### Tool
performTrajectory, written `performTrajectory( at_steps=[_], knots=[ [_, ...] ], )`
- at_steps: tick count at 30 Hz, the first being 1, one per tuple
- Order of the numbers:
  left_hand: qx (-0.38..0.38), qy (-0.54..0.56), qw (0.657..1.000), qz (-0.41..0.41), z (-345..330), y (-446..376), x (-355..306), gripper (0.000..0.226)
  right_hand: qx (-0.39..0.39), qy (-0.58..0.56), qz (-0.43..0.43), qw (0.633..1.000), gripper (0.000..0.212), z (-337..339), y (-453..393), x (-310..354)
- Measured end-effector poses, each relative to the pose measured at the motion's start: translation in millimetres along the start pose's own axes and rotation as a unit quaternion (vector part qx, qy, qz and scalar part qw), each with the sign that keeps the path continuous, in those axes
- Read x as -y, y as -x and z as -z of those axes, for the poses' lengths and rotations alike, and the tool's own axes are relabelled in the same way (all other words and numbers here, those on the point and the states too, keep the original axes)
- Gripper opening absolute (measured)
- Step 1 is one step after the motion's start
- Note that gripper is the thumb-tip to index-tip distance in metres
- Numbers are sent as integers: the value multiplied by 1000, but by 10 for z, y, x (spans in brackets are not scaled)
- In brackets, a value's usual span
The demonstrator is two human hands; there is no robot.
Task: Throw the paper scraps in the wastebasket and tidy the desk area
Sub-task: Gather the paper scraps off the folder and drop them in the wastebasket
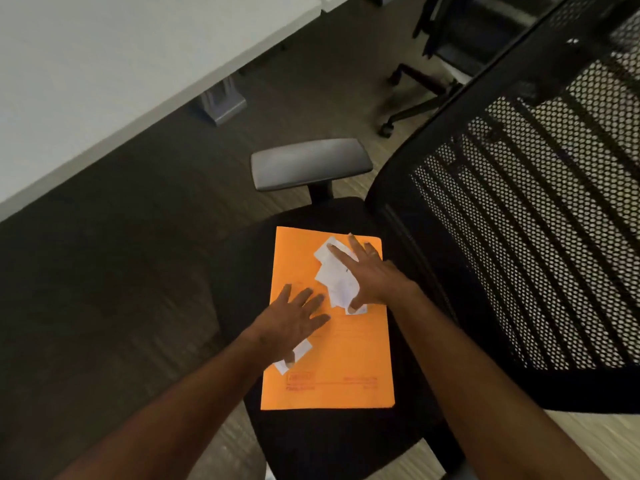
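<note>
An orange folder [349,358] lies flat on the black seat of an office chair [332,441]. White paper scraps [336,277] lie on its upper part. My right hand [372,275] rests flat on them, fingers spread, thumb pressing a scrap at the lower edge. My left hand [292,322] lies flat on the folder's left side, fingers apart. One more white scrap [300,351] pokes out from under its thumb side. No wastebasket is in view.
The chair's mesh backrest [519,220] rises on the right, and its grey armrest [310,164] sits beyond the folder. A white desk [104,71] spans the upper left. Another chair's wheeled base [415,98] stands on the wood-look floor behind.
</note>
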State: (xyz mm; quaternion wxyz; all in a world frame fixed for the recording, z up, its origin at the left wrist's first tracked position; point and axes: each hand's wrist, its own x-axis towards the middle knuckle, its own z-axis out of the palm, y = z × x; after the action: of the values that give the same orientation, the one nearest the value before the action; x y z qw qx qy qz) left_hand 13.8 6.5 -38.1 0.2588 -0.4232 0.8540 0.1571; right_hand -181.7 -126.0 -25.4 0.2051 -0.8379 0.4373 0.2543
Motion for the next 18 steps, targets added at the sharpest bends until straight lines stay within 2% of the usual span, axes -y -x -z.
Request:
performTrajectory(
  at_steps=[3,8,11,14,18],
  knots=[
    [-11,-5,1000,-9,-55,1,20,113,10,16,8,1000,143,-81,-2,10],
    [-80,30,996,22,-58,-38,51,112,-48,14,17,999,131,-170,67,34],
    [-112,55,990,65,18,-92,58,123,-77,-19,25,997,124,-220,129,39],
    [-138,50,986,81,124,-185,52,124,-98,-67,18,993,120,-295,203,14],
    [-171,51,977,117,264,-291,37,131,-122,-78,16,989,87,-385,285,-3]
  ],
)
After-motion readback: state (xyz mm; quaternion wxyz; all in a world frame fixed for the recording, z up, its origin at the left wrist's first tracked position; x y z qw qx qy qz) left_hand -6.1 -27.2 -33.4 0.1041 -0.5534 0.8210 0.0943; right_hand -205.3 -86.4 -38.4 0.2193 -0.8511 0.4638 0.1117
